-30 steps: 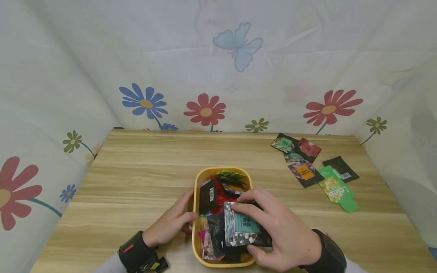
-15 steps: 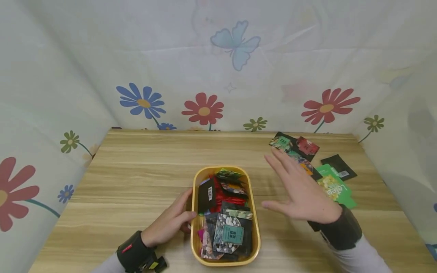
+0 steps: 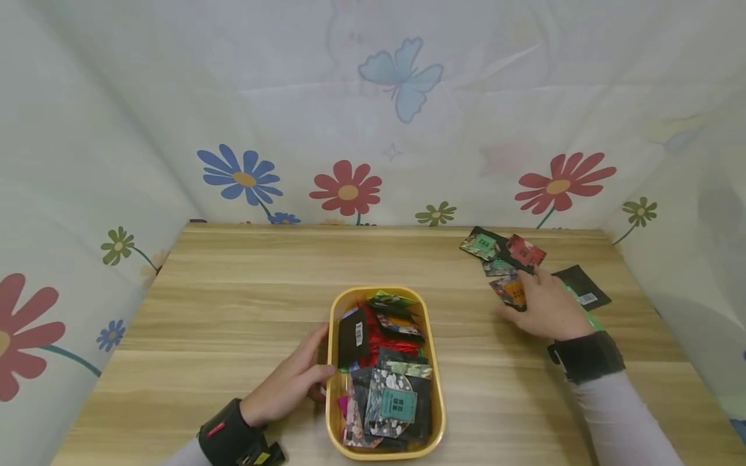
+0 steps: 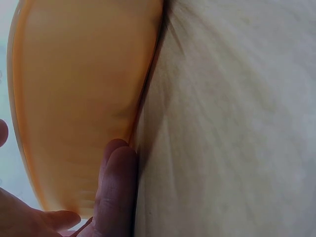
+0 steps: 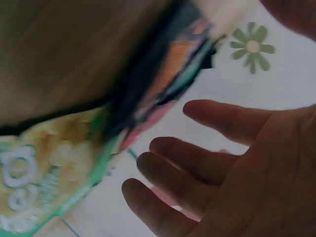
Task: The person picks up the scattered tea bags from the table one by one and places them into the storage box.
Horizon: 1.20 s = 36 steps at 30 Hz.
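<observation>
A yellow plastic basket [image 3: 436, 427] on the wooden table holds several tea sachets, among them a black one with a teal label [image 3: 398, 404]. Against the basket's left side rests my left hand [image 3: 291, 380], thumb at the rim; the left wrist view has its fingers along the orange-tinted outer wall [image 4: 84, 89]. My right hand [image 3: 553, 306] is over loose sachets at the right, fingers spread and nothing gripped. Under its fingertips lies a sachet with an orange label [image 3: 511, 292]. A green tea packet [image 5: 49, 173] is mostly hidden below that hand in the head view.
Beyond the right hand lie a red-labelled sachet [image 3: 526, 250] and a green-labelled sachet [image 3: 480, 244]. A black sachet with a barcode [image 3: 583, 286] is to their right. A flower-printed cloth [image 3: 280, 97] closes off the table's back and sides.
My right hand has let go of the teal-labelled sachet inside the basket and moved right and away to the loose sachets. The left hand has stayed at the basket.
</observation>
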### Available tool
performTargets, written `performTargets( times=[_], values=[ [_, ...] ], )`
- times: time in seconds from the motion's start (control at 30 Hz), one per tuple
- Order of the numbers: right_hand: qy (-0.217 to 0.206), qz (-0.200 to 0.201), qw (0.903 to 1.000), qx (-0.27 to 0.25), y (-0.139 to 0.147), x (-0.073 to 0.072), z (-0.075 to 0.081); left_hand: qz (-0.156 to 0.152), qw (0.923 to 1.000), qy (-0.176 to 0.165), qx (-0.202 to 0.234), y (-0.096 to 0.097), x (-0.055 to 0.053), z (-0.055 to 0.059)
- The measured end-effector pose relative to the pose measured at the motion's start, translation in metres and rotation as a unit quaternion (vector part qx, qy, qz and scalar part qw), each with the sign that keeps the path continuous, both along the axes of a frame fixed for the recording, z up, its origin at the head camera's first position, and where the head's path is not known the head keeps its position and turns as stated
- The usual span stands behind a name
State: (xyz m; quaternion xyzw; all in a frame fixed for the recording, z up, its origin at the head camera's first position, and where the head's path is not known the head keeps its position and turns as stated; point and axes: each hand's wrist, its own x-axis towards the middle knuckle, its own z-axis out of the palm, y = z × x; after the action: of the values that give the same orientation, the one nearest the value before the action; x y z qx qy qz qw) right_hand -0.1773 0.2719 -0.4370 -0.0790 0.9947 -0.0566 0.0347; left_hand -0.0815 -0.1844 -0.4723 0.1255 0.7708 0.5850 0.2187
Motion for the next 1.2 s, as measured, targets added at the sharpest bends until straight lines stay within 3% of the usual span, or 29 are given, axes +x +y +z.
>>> performTargets(
  times=[0.17,0.37,0.87,1.2],
  values=[
    [-0.007,-0.032,0.9993,0.018,0.005,-0.005,-0.011,0.004,0.9999,0.009,-0.006,0.000,0.001,0.001],
    [0.002,-0.042,0.9991,0.004,0.006,-0.007,-0.013,0.006,0.9998,0.013,-0.010,0.000,0.001,0.002],
    [0.032,-0.010,0.9994,0.004,-0.006,-0.002,-0.011,0.003,0.9998,0.016,-0.012,0.000,0.001,0.000],
    [0.035,0.007,0.9990,-0.028,-0.020,0.000,-0.010,0.003,0.9999,0.010,-0.008,0.000,0.001,0.001]
  ],
)
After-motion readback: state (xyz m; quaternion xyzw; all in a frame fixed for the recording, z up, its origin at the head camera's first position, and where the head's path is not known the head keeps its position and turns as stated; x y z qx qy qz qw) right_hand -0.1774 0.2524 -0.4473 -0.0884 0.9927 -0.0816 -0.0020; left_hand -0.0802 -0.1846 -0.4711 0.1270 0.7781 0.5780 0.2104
